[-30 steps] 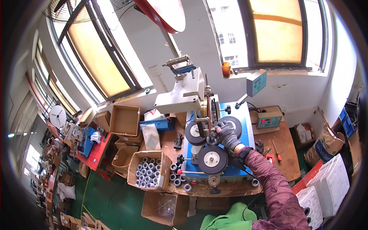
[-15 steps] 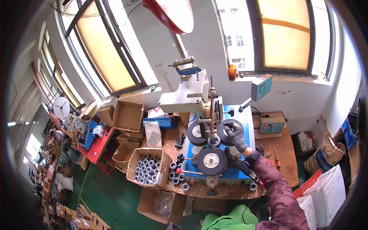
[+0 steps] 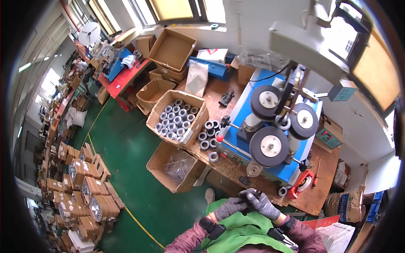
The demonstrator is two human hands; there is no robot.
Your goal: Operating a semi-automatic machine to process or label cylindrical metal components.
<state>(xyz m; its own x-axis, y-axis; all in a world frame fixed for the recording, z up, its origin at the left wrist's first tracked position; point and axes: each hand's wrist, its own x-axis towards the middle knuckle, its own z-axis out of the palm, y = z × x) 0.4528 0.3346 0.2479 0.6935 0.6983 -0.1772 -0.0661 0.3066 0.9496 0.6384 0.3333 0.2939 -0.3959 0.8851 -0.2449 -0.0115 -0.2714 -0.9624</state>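
Note:
My left hand (image 3: 232,207) and my right hand (image 3: 262,205), both in grey gloves, meet in front of the green apron (image 3: 234,225). Their fingers are curled together around a small dark spot; whether it is an object or glove fabric I cannot make out. Just beyond them stands a blue bench machine (image 3: 236,141) with three black rollers (image 3: 270,147) with pale hubs. A metal ring (image 3: 282,122) sits between the rollers, touched by neither hand. Near the table's front edge lie a loose ring (image 3: 282,191) and a red holder with a white disc (image 3: 300,184).
A cardboard box (image 3: 199,126) full of grey rings stands left of the machine, with several loose rings (image 3: 213,157) beside it. An open carton (image 3: 168,177) with clear plastic sits below the table edge. A control box (image 3: 330,137) and a screwdriver (image 3: 315,181) are at the right.
My right hand has left the right-hand roller and come back to my body, where it meets my left hand. The view has swung left and downward; the ring remains between the rollers.

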